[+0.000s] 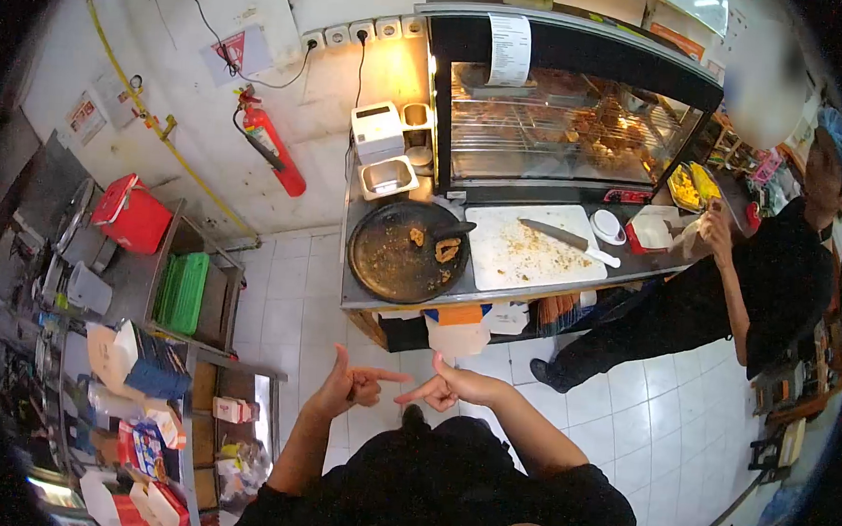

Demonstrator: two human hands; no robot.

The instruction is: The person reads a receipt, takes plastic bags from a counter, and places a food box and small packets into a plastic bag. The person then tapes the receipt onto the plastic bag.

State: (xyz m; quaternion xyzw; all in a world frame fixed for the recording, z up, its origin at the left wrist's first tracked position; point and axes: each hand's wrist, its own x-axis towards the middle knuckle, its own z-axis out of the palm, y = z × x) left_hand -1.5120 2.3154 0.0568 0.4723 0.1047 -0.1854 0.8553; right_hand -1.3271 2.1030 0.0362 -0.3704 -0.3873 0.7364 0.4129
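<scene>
Both of my hands are raised over the floor in front of my body, short of the counter. My left hand (350, 385) has its thumb up and index finger pointing right, the other fingers curled with nothing visible in them. Facing it, my right hand (448, 385) points its index finger left, thumb up, other fingers folded, also holding nothing visible. The two index fingertips are close together. Beyond them on the counter are a round black stone mortar (383, 261) with a dark pestle (449, 230) and food bits, and a white cutting board (497, 257) with a knife (556, 234) and crumbs.
A glass food warmer (561, 127) stands at the back of the counter. At the right, a co-worker (773, 272) in black stands near a food tray (692, 187). Shelves with boxes and a green basket (181, 291) are at the left; a fire extinguisher (273, 146) hangs on the wall.
</scene>
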